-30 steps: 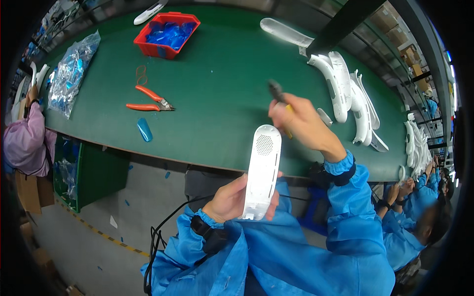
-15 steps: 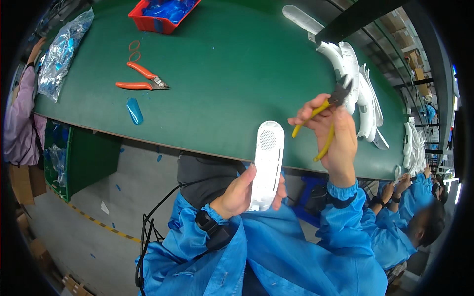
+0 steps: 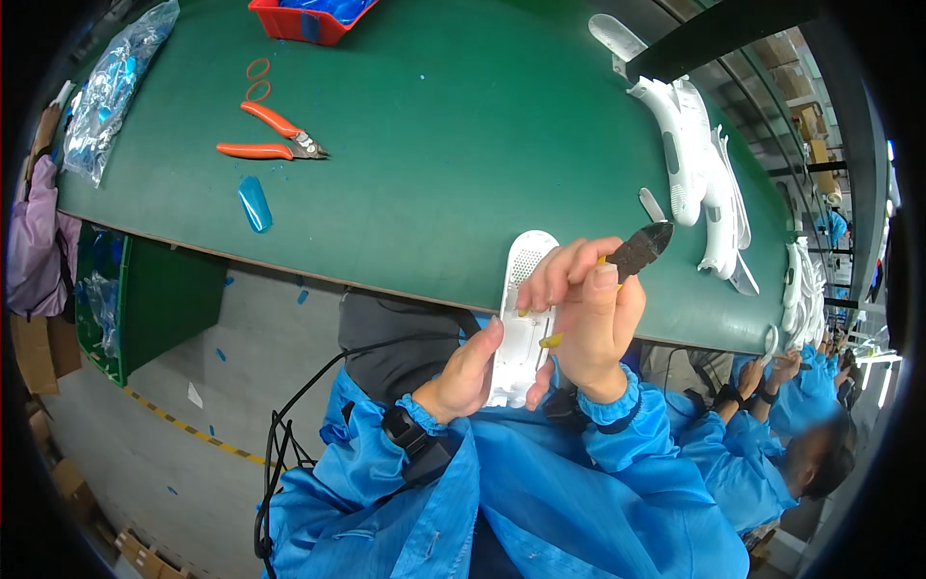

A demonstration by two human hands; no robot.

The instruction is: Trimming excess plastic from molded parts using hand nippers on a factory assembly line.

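Observation:
My left hand [image 3: 465,376] is closed round the lower part of a long white plastic cover [image 3: 516,369] with rounded ends, a patch of small holes and slots. It is held upright at the table's front edge. Over the cover's right side is my right hand [image 3: 596,323], its fingers wrapped round yellow-handled cutting pliers [image 3: 642,249]. The dark jaws point up and right, away from the cover, while the yellow handle ends lie in front of it. My right fingers hide part of the grille; whether they touch the cover I cannot tell.
On the green table [image 3: 415,164] lie orange-handled cutters [image 3: 280,135], rubber bands [image 3: 258,79], a blue film piece [image 3: 256,205], a bag [image 3: 116,96] and a red bin [image 3: 307,24]. White plastic parts [image 3: 694,164] are piled right, near a dark post [image 3: 723,39]. Co-workers sit at right.
My right hand has moved left and down with the cutting pliers, from beside the white cover to over it. The small white oval piece near the pile is now uncovered.

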